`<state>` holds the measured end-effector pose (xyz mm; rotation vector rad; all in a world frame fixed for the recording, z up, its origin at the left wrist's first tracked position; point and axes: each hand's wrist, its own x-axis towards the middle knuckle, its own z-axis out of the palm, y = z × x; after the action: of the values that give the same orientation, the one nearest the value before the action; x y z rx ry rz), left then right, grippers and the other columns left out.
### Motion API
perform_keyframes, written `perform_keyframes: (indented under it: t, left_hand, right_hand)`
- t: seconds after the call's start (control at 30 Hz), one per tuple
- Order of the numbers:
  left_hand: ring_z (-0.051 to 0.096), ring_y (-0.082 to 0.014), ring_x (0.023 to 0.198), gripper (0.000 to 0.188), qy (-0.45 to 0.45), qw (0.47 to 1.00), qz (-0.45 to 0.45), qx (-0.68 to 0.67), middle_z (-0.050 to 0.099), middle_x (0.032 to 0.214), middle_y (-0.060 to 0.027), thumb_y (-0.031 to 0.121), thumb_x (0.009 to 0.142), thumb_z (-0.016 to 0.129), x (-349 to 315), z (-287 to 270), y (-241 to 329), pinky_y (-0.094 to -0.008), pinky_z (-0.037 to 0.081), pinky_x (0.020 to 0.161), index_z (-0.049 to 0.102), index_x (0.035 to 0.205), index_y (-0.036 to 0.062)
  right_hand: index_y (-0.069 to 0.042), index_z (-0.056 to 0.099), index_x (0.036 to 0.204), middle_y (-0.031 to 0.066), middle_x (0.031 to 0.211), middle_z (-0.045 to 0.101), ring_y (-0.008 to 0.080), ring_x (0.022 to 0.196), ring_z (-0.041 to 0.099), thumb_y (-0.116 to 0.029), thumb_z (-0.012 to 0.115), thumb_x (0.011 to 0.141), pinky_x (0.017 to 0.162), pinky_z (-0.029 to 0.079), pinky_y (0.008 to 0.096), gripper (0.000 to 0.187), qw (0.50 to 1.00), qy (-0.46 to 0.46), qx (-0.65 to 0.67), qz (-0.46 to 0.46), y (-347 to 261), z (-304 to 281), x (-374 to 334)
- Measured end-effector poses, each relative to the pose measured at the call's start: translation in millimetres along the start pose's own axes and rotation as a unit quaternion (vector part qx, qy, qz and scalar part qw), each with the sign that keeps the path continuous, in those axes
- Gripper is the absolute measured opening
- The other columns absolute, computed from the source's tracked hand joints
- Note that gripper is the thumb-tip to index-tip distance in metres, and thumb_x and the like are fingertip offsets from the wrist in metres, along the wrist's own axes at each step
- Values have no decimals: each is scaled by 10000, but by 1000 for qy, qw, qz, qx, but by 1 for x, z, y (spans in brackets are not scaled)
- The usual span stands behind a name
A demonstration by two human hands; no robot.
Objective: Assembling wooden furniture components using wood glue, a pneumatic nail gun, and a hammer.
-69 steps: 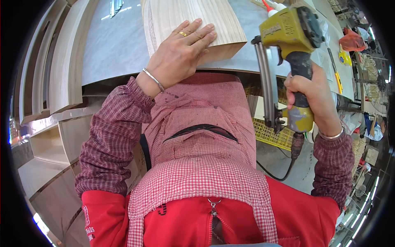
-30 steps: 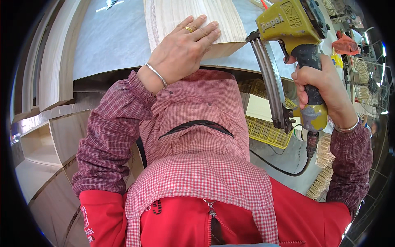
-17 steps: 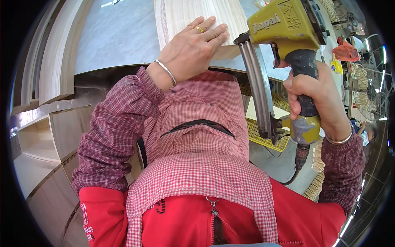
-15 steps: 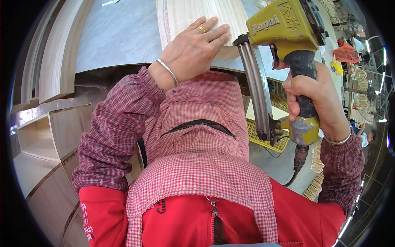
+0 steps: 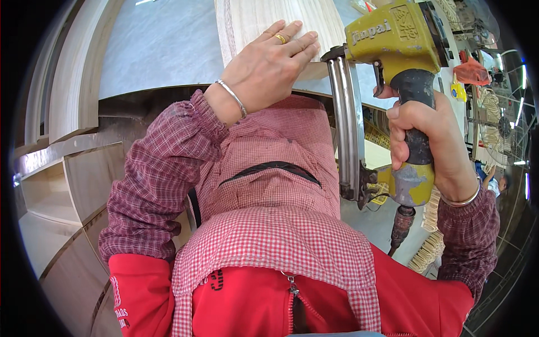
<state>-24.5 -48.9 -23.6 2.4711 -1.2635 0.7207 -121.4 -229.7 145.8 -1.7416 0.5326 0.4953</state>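
Observation:
My right hand (image 5: 424, 132) is wrapped round the black grip of a yellow pneumatic nail gun (image 5: 387, 36), with one finger by the trigger. The gun's long metal magazine (image 5: 345, 118) points down toward me, and its head is beside the right edge of a pale wooden board (image 5: 247, 25). My left hand (image 5: 272, 64) lies flat on the board near its front edge, fingers stretched to the right. The board rests on a bluish-grey tabletop (image 5: 163, 50). An air fitting (image 5: 402, 227) hangs from the bottom of the gun's grip.
Long wooden pieces (image 5: 84, 67) stand at the left end of the table. Below them are open wooden boxes (image 5: 48, 194). To the right are a red plastic bag (image 5: 471, 72), a yellow bottle (image 5: 458, 91) and bundled pale strips (image 5: 426, 253). Another person (image 5: 494, 182) is far off at the right.
The nail gun in my right hand has shifted slightly right and tilted, its magazine now more upright. The board and my left hand appear a little farther right.

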Motion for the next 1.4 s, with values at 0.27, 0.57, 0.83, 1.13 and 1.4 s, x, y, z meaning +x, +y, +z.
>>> perform_keyframes:
  t: [0.27, 0.57, 0.83, 1.13, 1.4]
  left_hand:
    - [516, -199, 1225, 316, 11, 1000, 4, 14, 602, 1249, -23, 179, 878, 591, 5, -2, 6, -329, 360, 1093, 618, 1171, 65]
    - [552, -194, 1183, 345, 74, 996, -42, -28, 620, 1214, -39, 117, 794, 636, -22, -15, -1, -345, 366, 1084, 619, 1135, 64]
    - [558, -165, 1184, 340, 136, 984, -83, -80, 641, 1200, -24, 92, 765, 672, -35, -2, -3, -332, 365, 1085, 658, 1104, 89]
    - [566, -159, 1173, 318, 159, 979, -93, -89, 653, 1181, -20, 86, 767, 662, -26, -2, 1, -326, 369, 1076, 676, 1084, 92]
    - [562, -153, 1185, 348, 165, 975, -112, -102, 639, 1215, 4, 46, 762, 672, -16, -4, 7, -337, 386, 1067, 672, 1104, 111]
  right_hand:
    - [16, 536, 862, 50, 560, 538, 110, 410, 487, -122, 580, 751, 439, 438, 217, 182, 998, -2, -57, -3, -8, 5, -10]
    - [24, 527, 888, 38, 560, 528, 109, 415, 488, -107, 570, 760, 437, 443, 224, 188, 999, -2, -32, -8, 3, -14, -11]
    - [38, 523, 937, 41, 548, 527, 108, 409, 484, -94, 571, 761, 432, 436, 223, 225, 999, 18, -44, -16, 4, -7, -8]
    - [54, 529, 964, 59, 543, 541, 115, 397, 482, -78, 588, 756, 424, 420, 214, 253, 998, 2, -62, -24, -8, 2, -11]
    - [60, 537, 988, 64, 545, 550, 123, 394, 487, -84, 602, 755, 424, 415, 209, 281, 997, -26, -64, -22, -18, 8, -12]
